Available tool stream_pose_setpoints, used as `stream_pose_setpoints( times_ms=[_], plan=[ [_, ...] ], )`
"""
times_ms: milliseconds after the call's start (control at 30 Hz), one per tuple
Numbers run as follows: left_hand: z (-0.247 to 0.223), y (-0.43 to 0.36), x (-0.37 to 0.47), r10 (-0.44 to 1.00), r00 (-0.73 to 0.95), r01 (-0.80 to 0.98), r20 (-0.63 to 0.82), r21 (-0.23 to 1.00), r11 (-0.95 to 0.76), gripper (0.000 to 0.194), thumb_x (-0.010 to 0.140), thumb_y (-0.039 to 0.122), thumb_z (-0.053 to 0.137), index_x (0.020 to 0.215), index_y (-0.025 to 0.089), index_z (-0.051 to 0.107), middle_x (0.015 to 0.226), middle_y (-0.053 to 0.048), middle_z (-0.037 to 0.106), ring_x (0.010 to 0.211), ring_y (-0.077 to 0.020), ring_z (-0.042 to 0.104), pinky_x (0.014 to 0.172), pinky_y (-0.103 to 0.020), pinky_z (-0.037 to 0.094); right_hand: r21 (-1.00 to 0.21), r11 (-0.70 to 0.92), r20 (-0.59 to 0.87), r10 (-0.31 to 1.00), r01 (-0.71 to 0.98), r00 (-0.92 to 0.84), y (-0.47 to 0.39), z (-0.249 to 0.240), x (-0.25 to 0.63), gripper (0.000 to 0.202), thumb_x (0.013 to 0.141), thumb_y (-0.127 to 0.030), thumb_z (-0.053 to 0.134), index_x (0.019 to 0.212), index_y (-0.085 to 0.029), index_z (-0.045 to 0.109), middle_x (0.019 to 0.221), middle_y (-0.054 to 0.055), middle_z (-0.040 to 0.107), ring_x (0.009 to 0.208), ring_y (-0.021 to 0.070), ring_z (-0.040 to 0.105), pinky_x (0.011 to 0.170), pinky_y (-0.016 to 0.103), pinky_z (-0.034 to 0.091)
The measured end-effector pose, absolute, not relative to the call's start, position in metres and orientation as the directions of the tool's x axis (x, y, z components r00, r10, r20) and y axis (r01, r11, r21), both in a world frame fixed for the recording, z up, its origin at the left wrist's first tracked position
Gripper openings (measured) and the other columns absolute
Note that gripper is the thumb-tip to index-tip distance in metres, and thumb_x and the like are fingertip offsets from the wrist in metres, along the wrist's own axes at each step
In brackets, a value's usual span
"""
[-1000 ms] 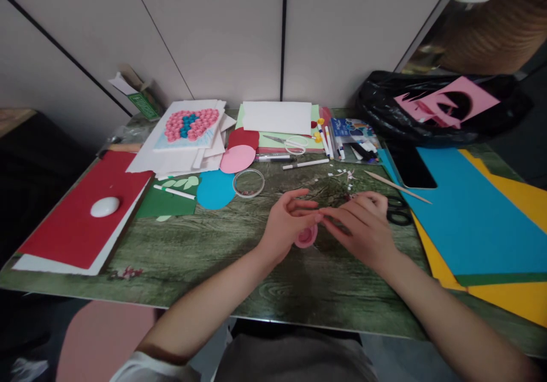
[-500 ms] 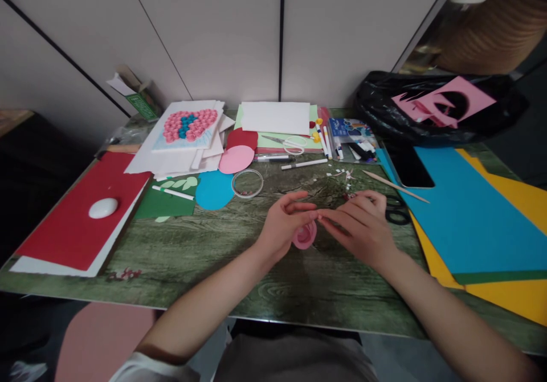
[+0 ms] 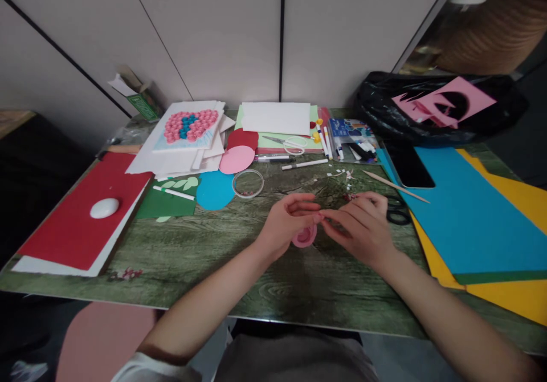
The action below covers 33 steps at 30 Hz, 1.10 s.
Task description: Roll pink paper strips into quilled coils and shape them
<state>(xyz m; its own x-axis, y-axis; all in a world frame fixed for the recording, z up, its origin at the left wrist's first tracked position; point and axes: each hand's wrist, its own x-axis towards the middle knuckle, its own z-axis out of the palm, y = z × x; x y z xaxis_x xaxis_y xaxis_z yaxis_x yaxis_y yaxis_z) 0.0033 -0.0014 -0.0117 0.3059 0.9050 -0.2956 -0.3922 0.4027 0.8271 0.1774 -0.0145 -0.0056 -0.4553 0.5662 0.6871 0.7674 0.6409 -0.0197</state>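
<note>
My left hand (image 3: 285, 224) and my right hand (image 3: 363, 228) meet at their fingertips above the middle of the green wood-grain table (image 3: 205, 251). Between them is a pink paper coil (image 3: 305, 236), a rolled spiral strip. My left hand's thumb and fingers pinch its top edge. My right hand's fingertips touch the same spot from the right. The coil hangs just above the tabletop, partly hidden by my left fingers.
Black scissors (image 3: 397, 213) lie just right of my right hand. A clear round lid (image 3: 248, 183), blue paper circle (image 3: 215, 190) and pens (image 3: 304, 164) lie behind. Red card with a white oval (image 3: 105, 207) is at left; blue sheet (image 3: 470, 211), yellow sheets and a phone (image 3: 409, 167) at right.
Both hands stay together on the pink coil; the fingers shift slightly and the coil turns a little between them.
</note>
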Motion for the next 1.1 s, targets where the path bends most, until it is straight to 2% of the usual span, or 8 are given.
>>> stream_pose_setpoints(
  times_ms=[167,333,433,600,733,867,1100],
  plan=[
    [-0.013,-0.001,0.003,0.937,0.273,-0.324,-0.217,0.897,0.302,0.042,0.053,0.014,0.080,0.092,0.015,0.064,0.081,-0.002,0.066,0.076,-0.0110,0.061,0.073,-0.026,0.048,-0.005,0.647,0.680,0.561,0.762,-0.472,-0.015,-0.006,0.177,0.012,0.076,-0.022,0.066,0.087,-0.023,0.062,0.059,-0.005,0.059,0.064,0.0127,0.051,0.081,0.035,0.035],
    [-0.012,-0.002,0.003,0.947,0.239,-0.287,-0.214,0.916,0.279,0.038,0.050,0.014,0.081,0.084,0.015,0.064,0.075,0.000,0.064,0.070,-0.0092,0.059,0.069,-0.025,0.048,-0.036,0.674,0.666,0.567,0.738,-0.485,-0.016,-0.005,0.179,0.012,0.077,-0.022,0.066,0.089,-0.024,0.063,0.061,-0.004,0.061,0.065,0.0129,0.051,0.082,0.036,0.035],
    [-0.011,-0.002,0.003,0.939,0.254,-0.311,-0.234,0.899,0.308,0.039,0.049,0.012,0.082,0.083,0.015,0.064,0.073,0.001,0.063,0.068,-0.0084,0.058,0.067,-0.023,0.047,-0.138,0.686,0.663,0.600,0.715,-0.448,-0.016,-0.003,0.178,0.011,0.076,-0.021,0.066,0.087,-0.025,0.064,0.062,-0.004,0.061,0.065,0.0127,0.052,0.082,0.036,0.036],
    [-0.008,-0.003,0.003,0.905,0.313,-0.388,-0.288,0.831,0.399,0.042,0.050,0.012,0.081,0.088,0.015,0.063,0.074,0.002,0.064,0.066,-0.0078,0.060,0.065,-0.022,0.046,-0.398,0.645,0.569,0.731,0.653,-0.376,-0.015,0.000,0.176,0.007,0.077,-0.026,0.066,0.084,-0.024,0.065,0.067,-0.002,0.062,0.068,0.0141,0.054,0.074,0.034,0.038],
    [-0.005,-0.002,0.002,0.889,0.342,-0.418,-0.306,0.798,0.435,0.049,0.053,0.013,0.080,0.098,0.017,0.060,0.079,-0.001,0.067,0.067,-0.0092,0.062,0.064,-0.023,0.045,-0.501,0.612,0.532,0.775,0.611,-0.340,-0.014,-0.001,0.176,0.007,0.077,-0.029,0.065,0.084,-0.025,0.065,0.071,-0.001,0.063,0.069,0.0146,0.055,0.068,0.032,0.038],
    [-0.002,-0.003,0.002,0.887,0.341,-0.413,-0.311,0.798,0.439,0.055,0.054,0.012,0.080,0.104,0.017,0.058,0.081,-0.003,0.069,0.069,-0.0109,0.063,0.067,-0.024,0.046,-0.510,0.607,0.534,0.779,0.609,-0.329,-0.014,-0.002,0.175,0.005,0.078,-0.027,0.064,0.082,-0.025,0.066,0.071,-0.001,0.063,0.069,0.0145,0.055,0.068,0.033,0.038],
    [-0.004,-0.002,0.001,0.876,0.389,-0.392,-0.286,0.809,0.438,0.050,0.056,0.015,0.079,0.102,0.017,0.059,0.086,-0.004,0.070,0.072,-0.0112,0.064,0.071,-0.026,0.046,-0.440,0.612,0.582,0.752,0.657,-0.310,-0.015,-0.004,0.174,0.006,0.076,-0.023,0.065,0.082,-0.024,0.065,0.067,-0.001,0.062,0.068,0.0148,0.054,0.073,0.034,0.038]
  ],
)
